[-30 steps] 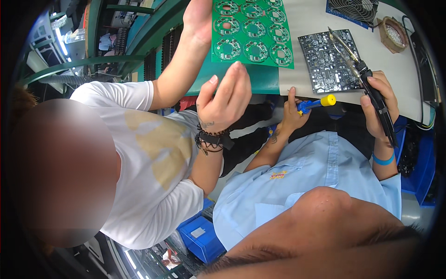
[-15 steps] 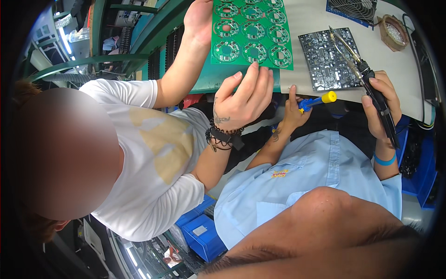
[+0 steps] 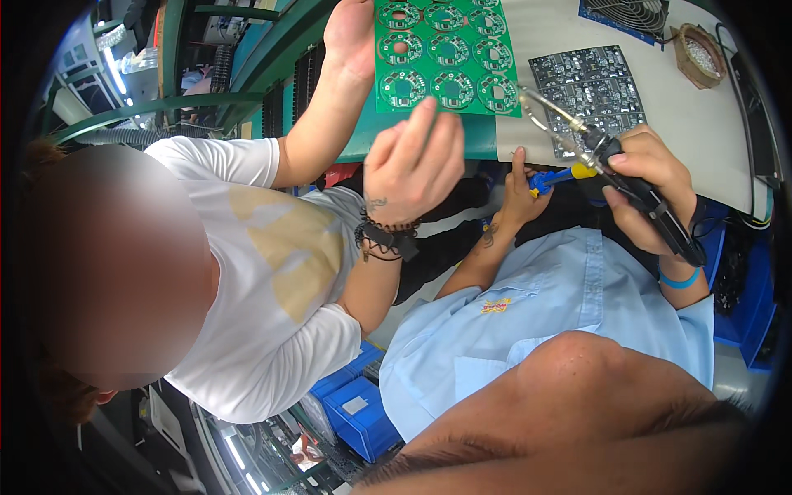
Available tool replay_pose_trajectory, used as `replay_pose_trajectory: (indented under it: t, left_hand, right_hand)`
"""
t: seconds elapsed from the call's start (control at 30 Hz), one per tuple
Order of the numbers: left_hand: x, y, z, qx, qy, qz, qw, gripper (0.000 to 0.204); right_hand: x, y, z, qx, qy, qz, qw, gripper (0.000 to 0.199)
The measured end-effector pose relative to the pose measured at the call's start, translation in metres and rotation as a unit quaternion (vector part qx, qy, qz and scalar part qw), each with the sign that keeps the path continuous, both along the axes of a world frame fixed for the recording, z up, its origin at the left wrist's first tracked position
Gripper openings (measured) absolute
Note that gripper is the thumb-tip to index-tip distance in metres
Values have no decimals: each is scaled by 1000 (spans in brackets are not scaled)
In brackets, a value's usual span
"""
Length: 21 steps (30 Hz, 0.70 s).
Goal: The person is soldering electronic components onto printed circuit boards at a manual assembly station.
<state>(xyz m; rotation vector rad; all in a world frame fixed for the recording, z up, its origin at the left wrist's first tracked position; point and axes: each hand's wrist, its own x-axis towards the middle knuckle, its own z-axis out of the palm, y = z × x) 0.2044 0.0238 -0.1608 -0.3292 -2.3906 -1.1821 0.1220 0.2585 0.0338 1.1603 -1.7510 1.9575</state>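
My right hand point(image 3: 648, 186) grips a black-handled tool point(image 3: 652, 210) whose long metal prongs point(image 3: 553, 111) reach toward the dark circuit panel point(image 3: 590, 82) on the bench. My left hand point(image 3: 520, 198) holds a small blue tool with a yellow end point(image 3: 554, 176) just under the bench edge. A co-worker in a white shirt on my left holds up a green panel of round circuit boards point(image 3: 445, 54) with one hand point(image 3: 351, 41). The co-worker's other hand point(image 3: 412, 165), with dark bracelets at the wrist, is raised with its fingertips at the panel's lower edge.
A pale work mat point(image 3: 660, 115) covers the bench. A fan grille point(image 3: 635, 12) and a round brown holder point(image 3: 700, 54) sit at the far right. Blue bins point(image 3: 355, 404) stand on the floor below. Green racking point(image 3: 190, 91) runs along the left.
The co-worker's braceleted hand has swung right and up, fingers now reaching the green panel's lower edge. My two hands and their tools have hardly moved.
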Motion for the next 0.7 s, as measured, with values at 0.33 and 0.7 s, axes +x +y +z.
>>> replay_pose_trajectory:
  t: [0.33,0.7]
  left_hand:
    - [16,-6,15,-30,-69,-9,997,96]
    - [7,-6,23,-10,-28,-13,999,91]
  right_hand:
    - [14,-26,16,8,-13,51,999,40]
    - [15,-36,21,20,17,33,999,40]
